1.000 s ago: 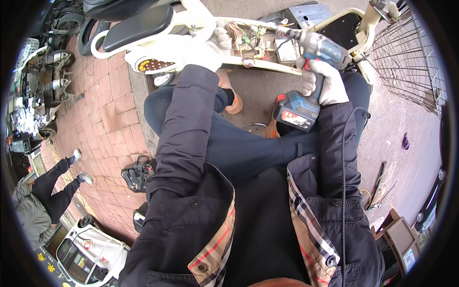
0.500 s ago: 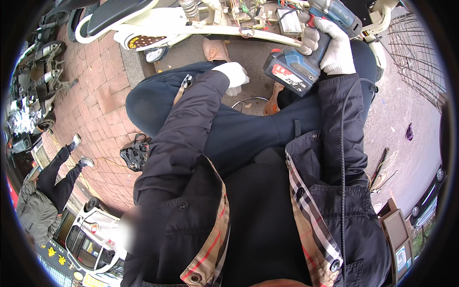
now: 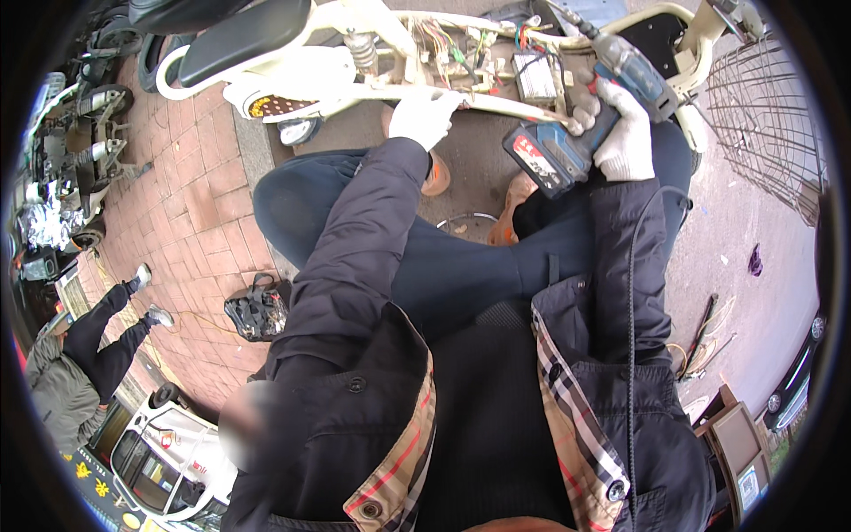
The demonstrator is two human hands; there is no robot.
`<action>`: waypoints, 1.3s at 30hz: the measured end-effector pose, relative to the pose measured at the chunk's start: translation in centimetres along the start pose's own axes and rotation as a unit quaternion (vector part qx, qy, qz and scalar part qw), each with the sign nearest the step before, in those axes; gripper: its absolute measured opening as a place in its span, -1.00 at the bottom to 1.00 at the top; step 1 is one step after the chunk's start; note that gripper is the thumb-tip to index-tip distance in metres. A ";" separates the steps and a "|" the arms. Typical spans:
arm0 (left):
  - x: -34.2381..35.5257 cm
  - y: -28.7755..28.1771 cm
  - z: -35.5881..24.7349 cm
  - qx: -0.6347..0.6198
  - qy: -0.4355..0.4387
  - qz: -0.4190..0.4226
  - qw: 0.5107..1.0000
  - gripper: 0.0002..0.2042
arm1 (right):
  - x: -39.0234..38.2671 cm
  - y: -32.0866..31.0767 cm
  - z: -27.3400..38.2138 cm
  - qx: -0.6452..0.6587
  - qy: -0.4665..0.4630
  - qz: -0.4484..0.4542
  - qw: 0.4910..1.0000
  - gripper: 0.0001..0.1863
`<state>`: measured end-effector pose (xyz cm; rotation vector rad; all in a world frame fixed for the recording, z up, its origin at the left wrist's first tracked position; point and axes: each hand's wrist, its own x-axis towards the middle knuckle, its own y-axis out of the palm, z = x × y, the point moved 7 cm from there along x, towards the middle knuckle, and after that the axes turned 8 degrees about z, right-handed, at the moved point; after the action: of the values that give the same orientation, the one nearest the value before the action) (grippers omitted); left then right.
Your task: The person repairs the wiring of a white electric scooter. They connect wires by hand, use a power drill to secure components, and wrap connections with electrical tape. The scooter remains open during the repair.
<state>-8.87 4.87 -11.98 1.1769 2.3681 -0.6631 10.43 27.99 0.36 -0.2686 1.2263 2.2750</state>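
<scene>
Blue drill is in the right grip, with white-gloved fingers wrapped around its handle. They hide part of that handle, and the drill's front tip is hard to make out. The battery pack sticks out below the fingers. The left grip is at the side of a cream scooter frame; its fingertips are hard to see, so I cannot tell if they are closed on anything. The top edge cuts off some of the frame.

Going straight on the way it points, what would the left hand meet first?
The left hand would likely meet the cream frame rail first; the two overlap in view, though contact is unclear.
</scene>
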 end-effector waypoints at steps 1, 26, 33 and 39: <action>0.4 -1.0 -0.8 0.047 0.037 -0.074 0.995 -0.51 | -0.2 -0.2 0.1 -0.016 0.001 -0.009 1.000 -0.58; 3.4 -0.9 -14.4 -0.076 0.267 -0.027 0.960 -0.83 | -1.1 -3.7 -1.0 0.011 0.009 -0.093 0.996 -0.68; -3.0 -4.2 -18.1 0.057 0.324 -0.066 0.942 -0.76 | -1.5 -2.6 -0.9 0.016 -0.020 -0.071 0.997 -0.64; -6.9 -3.3 -15.7 -0.075 0.173 -0.033 0.982 -0.74 | -2.0 -2.1 -1.0 -0.006 -0.017 -0.068 0.998 -0.61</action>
<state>-10.06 7.95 5.17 1.2334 2.6985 -0.3100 13.21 27.39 -0.86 -0.3080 1.1416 2.1624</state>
